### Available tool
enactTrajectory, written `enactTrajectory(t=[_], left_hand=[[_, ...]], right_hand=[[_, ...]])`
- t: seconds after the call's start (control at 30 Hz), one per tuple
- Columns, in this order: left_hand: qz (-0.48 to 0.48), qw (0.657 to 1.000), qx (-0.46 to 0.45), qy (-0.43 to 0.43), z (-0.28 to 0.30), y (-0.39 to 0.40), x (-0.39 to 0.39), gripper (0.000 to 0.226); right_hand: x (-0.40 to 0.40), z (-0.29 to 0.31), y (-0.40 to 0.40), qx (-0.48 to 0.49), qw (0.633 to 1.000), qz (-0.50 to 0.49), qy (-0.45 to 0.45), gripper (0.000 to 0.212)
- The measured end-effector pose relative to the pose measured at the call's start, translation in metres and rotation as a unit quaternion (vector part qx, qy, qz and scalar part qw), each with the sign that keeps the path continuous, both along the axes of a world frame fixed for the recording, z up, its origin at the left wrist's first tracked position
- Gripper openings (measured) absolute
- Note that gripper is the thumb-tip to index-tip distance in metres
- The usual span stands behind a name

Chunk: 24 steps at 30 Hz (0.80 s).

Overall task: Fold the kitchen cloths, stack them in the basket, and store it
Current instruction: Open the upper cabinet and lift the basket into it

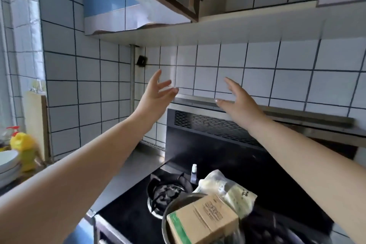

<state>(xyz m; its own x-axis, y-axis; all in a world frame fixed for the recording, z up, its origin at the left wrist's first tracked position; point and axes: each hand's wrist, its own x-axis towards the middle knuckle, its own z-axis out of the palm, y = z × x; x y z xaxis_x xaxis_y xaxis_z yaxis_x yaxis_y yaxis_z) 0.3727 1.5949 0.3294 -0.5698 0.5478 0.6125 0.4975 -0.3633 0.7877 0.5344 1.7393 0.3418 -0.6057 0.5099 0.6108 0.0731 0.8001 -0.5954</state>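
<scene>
Head view. Left hand (156, 93) and right hand (235, 99): raised above the gas stove (168, 194), fingers spread, holding nothing. Basket and cloths: not in view. Wall cabinet (150, 2) above the stove: door ajar, glossy blue. Advice: clear the hands fully, then shut the door gently.

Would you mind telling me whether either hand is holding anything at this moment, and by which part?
Nothing is held: the left hand and right hand are both raised, open and empty.

White tiled walls (257, 83) are lit by daylight from a window (11, 45) at the left — an overhead cabinet (138, 4) is mounted above, its door open.
</scene>
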Motion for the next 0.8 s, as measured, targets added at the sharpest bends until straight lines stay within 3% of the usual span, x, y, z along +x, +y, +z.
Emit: enactTrajectory(t=[0.47,0.8], left_hand=[[0.075,0.983,-0.114,-0.126,-0.151,-0.079,0.184,0.067],[0.171,0.949,-0.151,-0.218,-0.232,-0.179,0.263,0.064]], right_hand=[[0.143,-0.131,-0.055,-0.146,0.981,0.101,-0.081,0.066],[0.177,-0.215,-0.134,-0.187,0.949,0.186,-0.172,0.063]])
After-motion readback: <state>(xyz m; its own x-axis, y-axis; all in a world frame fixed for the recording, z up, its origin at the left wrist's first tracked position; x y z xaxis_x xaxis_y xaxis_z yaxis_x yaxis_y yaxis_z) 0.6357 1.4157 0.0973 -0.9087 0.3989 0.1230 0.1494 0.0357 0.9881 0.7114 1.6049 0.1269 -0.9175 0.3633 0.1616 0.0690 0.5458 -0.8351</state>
